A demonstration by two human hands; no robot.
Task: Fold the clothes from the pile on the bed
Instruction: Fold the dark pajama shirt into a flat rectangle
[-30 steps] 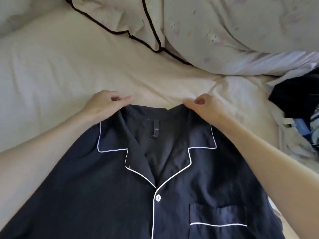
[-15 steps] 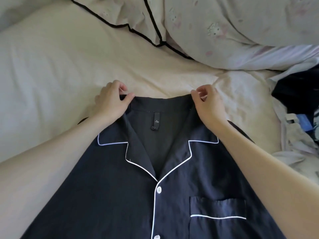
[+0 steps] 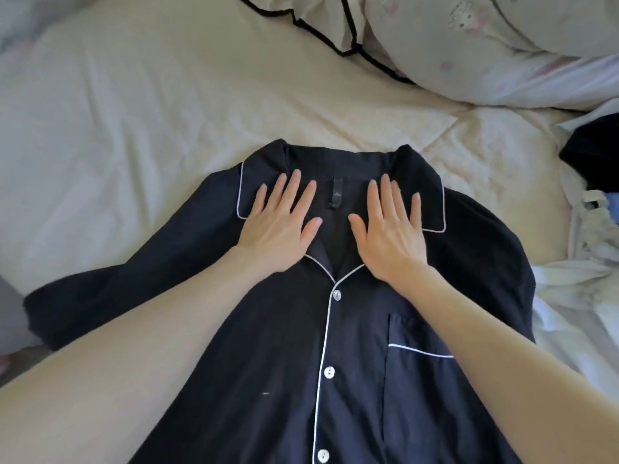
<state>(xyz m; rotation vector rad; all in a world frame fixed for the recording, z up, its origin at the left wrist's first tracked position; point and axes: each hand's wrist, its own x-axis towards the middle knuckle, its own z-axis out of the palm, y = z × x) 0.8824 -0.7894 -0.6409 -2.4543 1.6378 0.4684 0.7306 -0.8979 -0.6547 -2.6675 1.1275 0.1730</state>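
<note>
A dark navy pyjama shirt [image 3: 268, 346] with white piping, white buttons and a chest pocket lies face up and buttoned on the cream bed sheet [image 3: 134, 135]. Its collar points away from me and its left sleeve spreads out to the left. My left hand [image 3: 281, 226] presses flat on the left collar lapel with straight, spread fingers. My right hand [image 3: 388, 229] presses flat on the right lapel the same way. Neither hand holds any cloth. The clothes pile [image 3: 589, 209], dark, blue and white garments, sits at the right edge, partly cut off.
A cream pillowcase with black trim [image 3: 321, 25] and a pale printed duvet [image 3: 485, 45] lie at the head of the bed. White cloth [image 3: 576, 306] from the pile touches the shirt's right side. Bare sheet stretches to the left of the shirt.
Both hands let go of the collar's back edge, which they were pinching, and now lie flat on the lapels. The shirt rests spread on the sheet.
</note>
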